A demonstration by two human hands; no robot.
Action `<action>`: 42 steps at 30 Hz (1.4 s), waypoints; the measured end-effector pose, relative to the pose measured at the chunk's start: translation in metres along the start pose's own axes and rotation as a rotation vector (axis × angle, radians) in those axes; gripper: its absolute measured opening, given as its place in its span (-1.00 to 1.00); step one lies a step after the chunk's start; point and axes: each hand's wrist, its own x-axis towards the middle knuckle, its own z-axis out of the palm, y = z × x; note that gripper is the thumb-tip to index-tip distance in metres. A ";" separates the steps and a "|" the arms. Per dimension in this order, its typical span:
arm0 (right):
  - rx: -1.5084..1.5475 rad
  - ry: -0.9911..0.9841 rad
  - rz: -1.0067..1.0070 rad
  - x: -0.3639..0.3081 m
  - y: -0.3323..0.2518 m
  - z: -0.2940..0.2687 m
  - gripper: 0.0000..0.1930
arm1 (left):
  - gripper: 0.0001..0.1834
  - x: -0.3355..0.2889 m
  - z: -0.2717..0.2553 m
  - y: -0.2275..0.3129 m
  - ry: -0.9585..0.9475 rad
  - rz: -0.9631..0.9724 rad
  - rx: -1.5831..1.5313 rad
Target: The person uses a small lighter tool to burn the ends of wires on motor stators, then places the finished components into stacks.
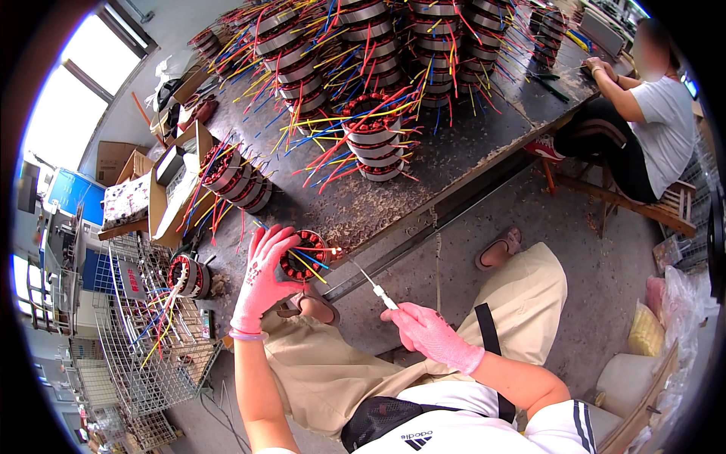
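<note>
In a pink glove, my left hand grips the left side of a motor stator at the near edge of the workbench. The stator is a ring with red windings, its open face turned up. Red, yellow and blue leads stick out of it to the right, some with bright tips. My gloved right hand is closed around a thin pointed tool with a white handle. The tool's slender end points up and left toward the lead ends, apparently just short of them.
Tall stacks of wired stators stand across the dark workbench. A shorter stack and a leaning one are closer. Another stator lies left, by a wire rack. A seated person works at the right.
</note>
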 end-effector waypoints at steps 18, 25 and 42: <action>0.003 -0.003 -0.025 0.005 0.008 0.000 -0.66 | -0.08 0.000 -0.001 -0.001 -0.010 0.004 0.005; 0.059 0.025 -0.025 -0.001 0.013 -0.008 -0.67 | 0.02 0.010 0.003 0.006 -0.009 0.042 0.024; 0.095 0.266 -0.240 -0.068 -0.005 -0.069 -0.59 | -0.04 0.024 -0.127 0.008 0.379 -0.133 0.184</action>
